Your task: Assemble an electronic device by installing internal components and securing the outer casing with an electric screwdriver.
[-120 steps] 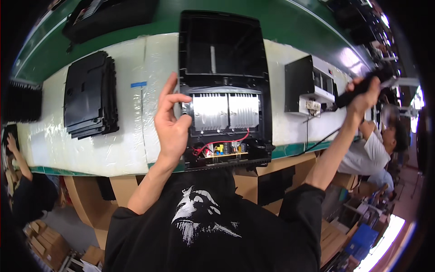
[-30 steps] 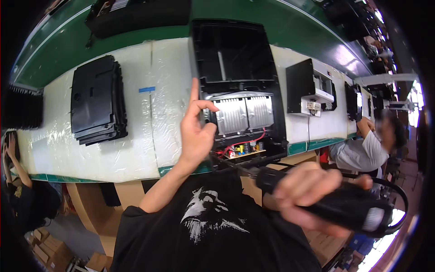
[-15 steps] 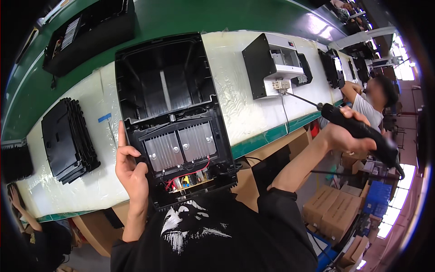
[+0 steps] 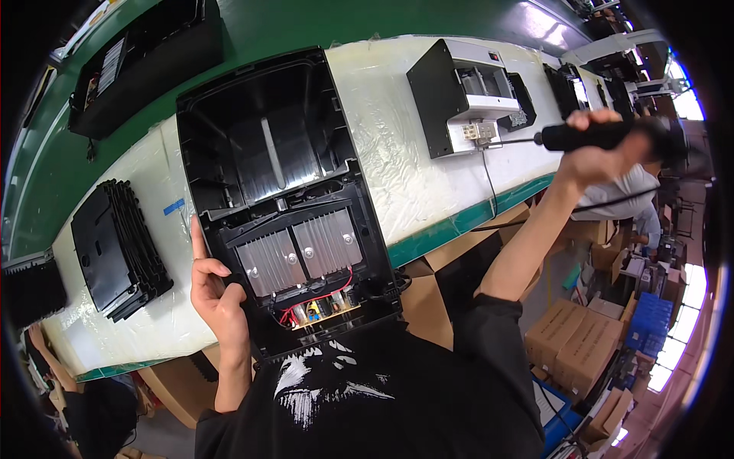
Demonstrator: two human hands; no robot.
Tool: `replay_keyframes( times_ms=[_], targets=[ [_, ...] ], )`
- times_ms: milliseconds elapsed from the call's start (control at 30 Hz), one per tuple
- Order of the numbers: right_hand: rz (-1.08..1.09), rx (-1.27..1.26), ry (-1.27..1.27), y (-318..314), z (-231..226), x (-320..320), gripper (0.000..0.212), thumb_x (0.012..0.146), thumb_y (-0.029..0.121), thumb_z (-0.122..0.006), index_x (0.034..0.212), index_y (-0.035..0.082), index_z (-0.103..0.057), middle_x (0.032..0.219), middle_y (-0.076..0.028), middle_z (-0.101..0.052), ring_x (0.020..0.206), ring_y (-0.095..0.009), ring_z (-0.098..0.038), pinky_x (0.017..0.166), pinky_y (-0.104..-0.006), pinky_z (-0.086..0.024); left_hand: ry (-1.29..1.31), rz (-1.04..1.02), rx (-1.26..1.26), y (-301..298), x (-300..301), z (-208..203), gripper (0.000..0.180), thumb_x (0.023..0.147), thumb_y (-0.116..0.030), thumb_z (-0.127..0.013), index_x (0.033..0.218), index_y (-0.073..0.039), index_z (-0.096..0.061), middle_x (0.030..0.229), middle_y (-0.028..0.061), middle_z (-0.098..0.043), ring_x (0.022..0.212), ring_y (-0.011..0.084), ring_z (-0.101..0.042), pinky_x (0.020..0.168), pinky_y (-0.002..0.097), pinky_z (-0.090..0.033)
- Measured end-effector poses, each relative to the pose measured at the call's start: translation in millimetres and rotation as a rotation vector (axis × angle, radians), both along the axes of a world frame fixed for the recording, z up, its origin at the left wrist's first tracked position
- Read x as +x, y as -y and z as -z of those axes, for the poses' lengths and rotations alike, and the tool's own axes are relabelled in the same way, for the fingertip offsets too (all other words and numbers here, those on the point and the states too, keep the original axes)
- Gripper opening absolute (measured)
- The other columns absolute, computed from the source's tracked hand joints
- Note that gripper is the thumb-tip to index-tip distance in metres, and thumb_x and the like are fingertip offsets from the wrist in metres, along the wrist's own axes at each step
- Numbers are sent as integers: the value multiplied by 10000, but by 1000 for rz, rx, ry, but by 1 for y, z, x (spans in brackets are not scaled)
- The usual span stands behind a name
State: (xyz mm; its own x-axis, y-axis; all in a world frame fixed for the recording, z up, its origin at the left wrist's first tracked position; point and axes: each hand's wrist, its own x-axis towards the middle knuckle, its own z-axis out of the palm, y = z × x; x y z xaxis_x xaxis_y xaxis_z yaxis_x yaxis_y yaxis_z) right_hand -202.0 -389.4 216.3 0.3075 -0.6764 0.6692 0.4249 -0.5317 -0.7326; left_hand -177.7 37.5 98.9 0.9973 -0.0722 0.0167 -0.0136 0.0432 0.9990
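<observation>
The left hand (image 4: 220,302), loosely curled, leans against an open black plastic casing (image 4: 229,138) on the white worktop (image 4: 382,99), steadying it, I'd guess, while right of the casing the right hand (image 4: 600,159) grips a black cylindrical screwdriver (image 4: 566,138).

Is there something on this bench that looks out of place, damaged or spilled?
No spill or damage is visible. Only small untidiness: the stack of black panels, left of the open black housing, has uneven edges, and the clear film right of the housing is wrinkled.
</observation>
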Motion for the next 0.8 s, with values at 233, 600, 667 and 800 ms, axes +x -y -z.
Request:
replay_keyframes(
  times_ms=[233, 600, 667, 800],
  targets=[
    [-74, -79, -248, 12, -16, 82, 318, 945, 342, -497, 933, 36, -411, 619, -109, -546, 432, -179, -513, 409, -295, -436, 37, 2, -49, -2, 0, 0, 292, 548, 137, -354, 760, -54, -415, 1479, 230, -272, 1413, 320, -177, 1109, 344, -106],
    [-272, 56, -313, -40, -33, 11, 546, 933, 533, -394, 1313, 142, -397, 680, -64, -510, 509, -154, -471, 488, -296, -411, 70, 54, -113, -7, 0, 5, 322, 559, 156, -352, 779, -52, -459, 1477, 237, -263, 1415, 355, -150, 1130, 428, -65],
    [-297, 88, -258, -47, -57, -6, 653, 867, 658, -378, 1188, 98, -477, 672, -62, -503, 564, -163, -470, 553, -288, -389, 109, 61, -76, -1, 4, 5, 306, 554, 146, -360, 764, -52, -460, 1473, 239, -267, 1412, 364, -159, 1127, 434, -70],
    [-811, -23, -121, -58, -96, -31, 469, 765, 508, -522, 774, 45, -442, 742, -49, -445, 590, -126, -440, 539, -244, -345, 109, 54, -68, -3, 5, 8, 279, 558, 141, -372, 735, -55, -460, 1463, 248, -271, 1408, 369, -168, 1128, 448, -83]
  ],
)
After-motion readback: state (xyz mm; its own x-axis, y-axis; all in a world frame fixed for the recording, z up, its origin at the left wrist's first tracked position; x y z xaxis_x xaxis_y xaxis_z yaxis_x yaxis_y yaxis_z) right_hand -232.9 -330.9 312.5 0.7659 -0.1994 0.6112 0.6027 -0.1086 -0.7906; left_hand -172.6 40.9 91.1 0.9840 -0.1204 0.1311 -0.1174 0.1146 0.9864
